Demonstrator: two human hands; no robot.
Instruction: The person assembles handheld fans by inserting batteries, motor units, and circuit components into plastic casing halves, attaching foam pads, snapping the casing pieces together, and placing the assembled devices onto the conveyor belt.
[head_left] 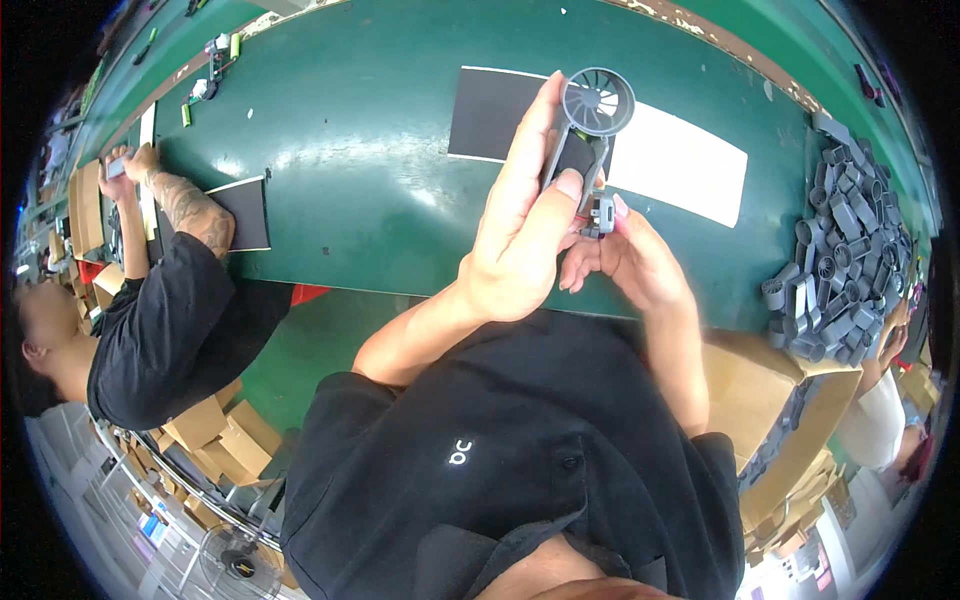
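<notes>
A grey handheld fan (598,103), its round slatted head pointing away from me, is gripped in my left hand (518,225). The thumb presses along its handle, and the handle's inside looks partly exposed, with a bit of green showing. At the lower end of the handle sits a small grey part (601,216) with what look like thin red wires beside it. My right hand (645,262) has its thumb and fingers closed around this small part. Part of the handle is hidden behind my left thumb.
Below the fan lie a dark sheet (490,113) and a white sheet (690,165) on the green table (360,120). Grey fan housings (845,250) are heaped at the right, above an open cardboard box (750,400). A co-worker (170,320) sits at the left; another person (880,420) is at the right.
</notes>
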